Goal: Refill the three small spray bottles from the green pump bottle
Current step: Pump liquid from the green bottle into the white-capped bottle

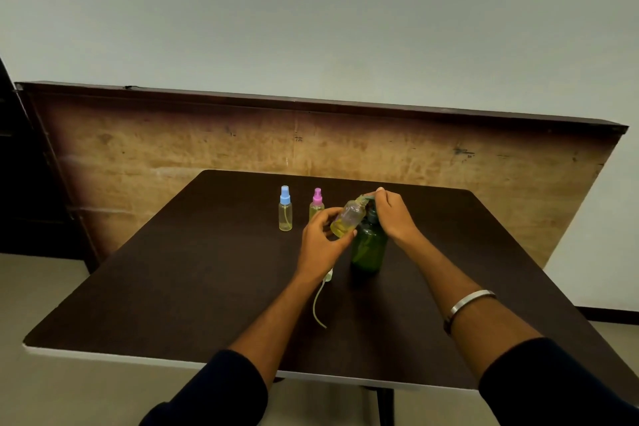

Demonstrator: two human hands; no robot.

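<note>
My left hand [320, 237] holds an uncapped small clear bottle [349, 218], tilted, with yellow liquid pooled in its lower end and its mouth up against the spout of the green pump bottle [368, 247]. My right hand [394, 213] rests on top of the pump head, fingers closed over it. The green bottle stands upright on the dark table [207, 270]. A blue-capped spray bottle [285, 209] and a pink-capped spray bottle [316, 204] stand upright to the left, both holding yellowish liquid. A removed spray cap with its dip tube [320, 301] lies on the table under my left wrist.
A worn wooden board [173, 149] leans upright behind the table against a pale wall. The table's white front edge [138, 356] runs near my sleeves. A dark cabinet stands at the far left.
</note>
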